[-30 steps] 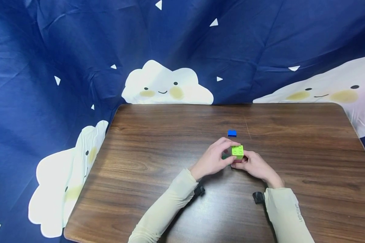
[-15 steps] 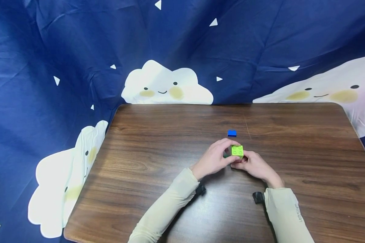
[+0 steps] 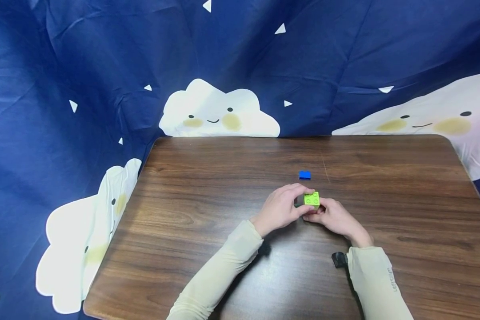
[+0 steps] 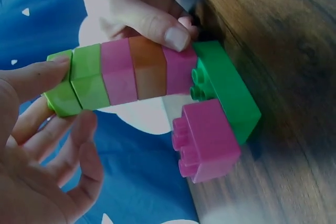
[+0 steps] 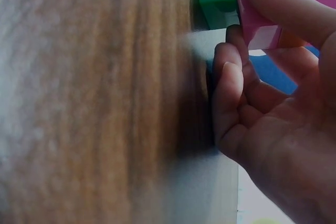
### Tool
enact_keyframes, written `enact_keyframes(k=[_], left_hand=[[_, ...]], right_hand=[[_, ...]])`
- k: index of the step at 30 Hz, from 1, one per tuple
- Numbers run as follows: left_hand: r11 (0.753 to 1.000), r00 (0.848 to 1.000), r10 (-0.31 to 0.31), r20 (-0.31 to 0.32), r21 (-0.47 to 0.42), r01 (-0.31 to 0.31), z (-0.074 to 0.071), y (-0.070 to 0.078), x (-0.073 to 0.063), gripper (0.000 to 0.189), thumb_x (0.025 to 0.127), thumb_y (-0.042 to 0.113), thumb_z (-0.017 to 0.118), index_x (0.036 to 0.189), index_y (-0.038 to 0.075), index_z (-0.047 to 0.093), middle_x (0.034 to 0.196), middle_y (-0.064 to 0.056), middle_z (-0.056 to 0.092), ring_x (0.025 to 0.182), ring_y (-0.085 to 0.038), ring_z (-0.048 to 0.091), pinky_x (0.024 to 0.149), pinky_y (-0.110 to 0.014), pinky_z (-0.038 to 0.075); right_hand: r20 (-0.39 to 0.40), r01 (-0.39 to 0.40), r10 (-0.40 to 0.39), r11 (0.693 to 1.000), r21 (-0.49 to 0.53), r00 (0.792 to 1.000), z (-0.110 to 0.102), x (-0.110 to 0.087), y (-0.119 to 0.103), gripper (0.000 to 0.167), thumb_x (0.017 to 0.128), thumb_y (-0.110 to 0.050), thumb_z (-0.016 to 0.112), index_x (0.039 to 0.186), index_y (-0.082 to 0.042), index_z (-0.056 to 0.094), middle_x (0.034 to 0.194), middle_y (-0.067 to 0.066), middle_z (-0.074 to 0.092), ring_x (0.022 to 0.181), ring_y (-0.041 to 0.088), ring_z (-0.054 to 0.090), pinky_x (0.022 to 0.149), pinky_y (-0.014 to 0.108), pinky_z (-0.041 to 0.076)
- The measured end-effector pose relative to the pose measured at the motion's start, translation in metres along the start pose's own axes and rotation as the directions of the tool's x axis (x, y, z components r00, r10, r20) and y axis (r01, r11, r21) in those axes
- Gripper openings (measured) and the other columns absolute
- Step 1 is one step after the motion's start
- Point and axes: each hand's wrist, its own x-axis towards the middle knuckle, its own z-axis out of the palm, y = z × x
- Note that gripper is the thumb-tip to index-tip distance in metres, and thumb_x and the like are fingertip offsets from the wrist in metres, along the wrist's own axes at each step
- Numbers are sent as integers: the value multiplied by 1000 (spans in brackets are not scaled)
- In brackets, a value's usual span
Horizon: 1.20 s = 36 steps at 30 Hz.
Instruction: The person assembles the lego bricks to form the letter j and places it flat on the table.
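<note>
A tower of toy building bricks stands on a long green brick on the table. From the base up come a pink brick, an orange brick, another pink one and two lime green bricks. My left hand pinches the top lime green brick between thumb and fingers; a thin seam divides it from the lime green brick below. With thumb and fingers, my right hand grips the tower's lower part. Beside the tower, a separate pink brick sits on the green base.
A blue brick lies on the wooden table, just beyond my left hand. Behind the table's far edge hangs a dark blue curtain with white clouds and triangles.
My left hand and the top lime green brick have shifted very slightly; the fingers still pinch it. The right hand and the blue brick have stayed in place.
</note>
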Motion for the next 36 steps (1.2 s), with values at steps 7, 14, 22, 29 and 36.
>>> enact_keyframes(k=[7, 14, 22, 29, 36], left_hand=[[1000, 1000, 23, 7, 16, -23, -1, -3, 2, 39, 85, 40, 72, 118, 21, 67, 119, 9, 68, 107, -6, 65, 87, -19, 50], [996, 999, 41, 9, 84, -41, -1, -1, 1, 39, 86, 42, 70, 119, 22, 66, 116, 9, 70, 86, -6, 69, 74, -19, 51], [995, 1000, -27, 13, 92, 26, 0, 3, -2, 38, 86, 44, 70, 120, 28, 65, 83, 5, 73, 47, -3, 34, 45, -17, 33], [996, 999, -52, 10, 77, 51, 3, 3, -3, 38, 86, 43, 70, 120, 28, 64, 93, 6, 74, 50, -3, 37, 46, -16, 33], [997, 993, -70, 91, -19, 72, 2, -5, -3, 47, 85, 39, 72, 128, 28, 57, 96, 5, 69, 76, -7, 49, 62, -14, 37]], right_hand=[[-10, -1, 1, 1000, -8, 1000, 1, 1, -1, 28, 79, -29, 78, 97, -9, 68, 69, -1, 60, 64, 10, 51, 60, 24, 42], [0, -4, 4, 1000, -11, 1000, 0, 1, -1, 28, 80, -29, 78, 97, -8, 68, 71, -1, 60, 65, 11, 51, 60, 25, 42], [23, -32, 31, 999, 3, 999, 2, 0, -1, 28, 82, -29, 76, 100, -10, 68, 74, -2, 60, 67, 13, 51, 62, 25, 43], [25, -45, 44, 999, 20, 999, 2, -1, -1, 28, 82, -28, 76, 100, -8, 67, 73, -1, 59, 66, 12, 50, 60, 25, 42], [23, -28, 28, 1000, 1, 999, 2, 1, -1, 30, 82, -28, 76, 101, -8, 67, 72, -1, 60, 66, 12, 51, 60, 24, 42]])
